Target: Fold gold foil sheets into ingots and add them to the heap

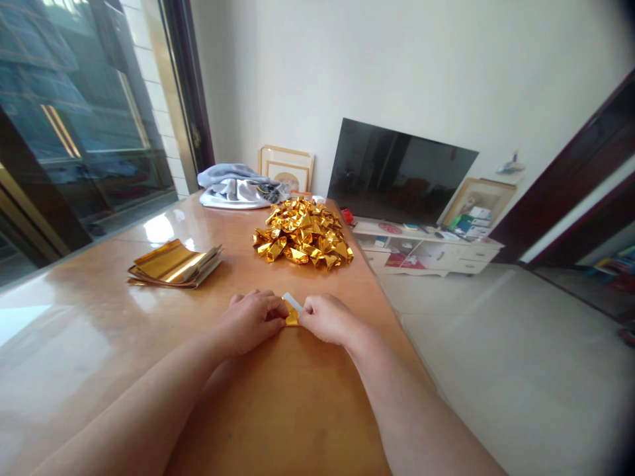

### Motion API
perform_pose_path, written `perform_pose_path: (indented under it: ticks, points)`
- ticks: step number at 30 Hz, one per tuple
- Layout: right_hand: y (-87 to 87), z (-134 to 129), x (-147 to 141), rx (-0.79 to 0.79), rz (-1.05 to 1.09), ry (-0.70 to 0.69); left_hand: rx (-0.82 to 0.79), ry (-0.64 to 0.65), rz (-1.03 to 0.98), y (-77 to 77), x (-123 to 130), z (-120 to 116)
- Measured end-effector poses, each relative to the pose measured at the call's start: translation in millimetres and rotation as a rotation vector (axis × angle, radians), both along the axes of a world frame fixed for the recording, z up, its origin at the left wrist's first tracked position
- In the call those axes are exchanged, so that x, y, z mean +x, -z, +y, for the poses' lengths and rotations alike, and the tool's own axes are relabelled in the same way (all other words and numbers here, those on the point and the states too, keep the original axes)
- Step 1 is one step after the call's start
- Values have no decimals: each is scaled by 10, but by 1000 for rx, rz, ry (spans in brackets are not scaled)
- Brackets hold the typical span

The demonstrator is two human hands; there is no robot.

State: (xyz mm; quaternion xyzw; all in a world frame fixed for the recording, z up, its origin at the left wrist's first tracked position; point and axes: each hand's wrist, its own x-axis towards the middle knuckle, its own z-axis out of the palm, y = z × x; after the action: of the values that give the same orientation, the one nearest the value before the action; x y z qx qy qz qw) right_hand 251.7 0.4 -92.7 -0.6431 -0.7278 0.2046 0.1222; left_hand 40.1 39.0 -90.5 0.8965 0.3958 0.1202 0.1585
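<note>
On a glossy orange wooden bench point(89, 311), the left hand point(248, 322) and right hand point(327, 319) pinch a small folded piece of shiny gold paper point(292, 316) between them. Ahead lies a heap of folded gold paper pieces point(302, 233), with a flat stack of gold paper sheets point(173, 264) further left.

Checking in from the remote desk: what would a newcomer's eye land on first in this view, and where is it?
The glittering heap of folded gold foil pieces stands out first, in the middle of the wooden table, with a stack of gold foil sheets to its left. Nearest the camera, the left hand and right hand pinch a small piece of gold foil between them. Beyond the table, a large dark flat-screen TV stands against the wall.
</note>
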Motion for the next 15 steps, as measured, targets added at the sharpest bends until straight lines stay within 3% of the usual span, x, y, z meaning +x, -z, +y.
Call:
perform_pose_path:
  ticks: [7,15]
  points:
    - [-17,-9,-34,3,13,37,-7,1,16,-56,12,-32]
    - [5,-1,2,-20,75,32,36,87,68,-61,-11,-50]
